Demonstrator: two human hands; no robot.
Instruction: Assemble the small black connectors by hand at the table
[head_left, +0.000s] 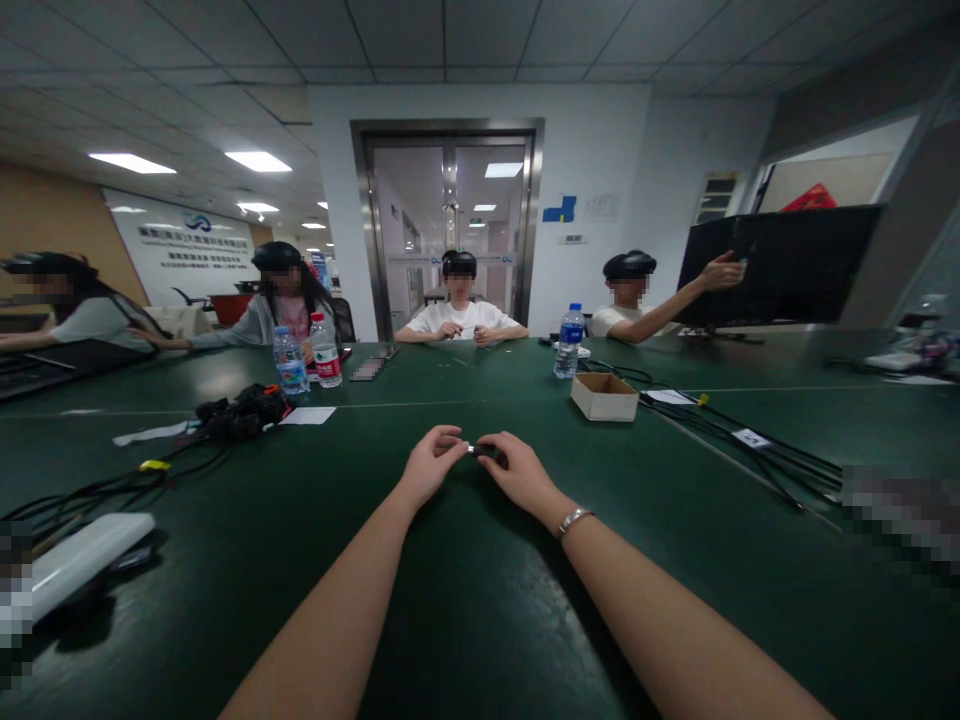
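Note:
Over the green table (480, 600), my two hands meet at a small dark object with a shiny silver end (472, 450). It could be a USB stick, but it is too small to tell. My left hand (431, 468) is closed in a pinch at the silver end. From the other side, the thumb and fingers of my right hand (519, 472) grip the dark part and hide much of it. A silver bracelet (575, 521) circles my right wrist.
An open small box (604, 398) and a water bottle (570, 342) stand ahead to the right, beside black cables (739, 440). Leftward lie a black bundle (241, 412), two bottles (291, 362) and a white device (90, 560). Several people sit around the table.

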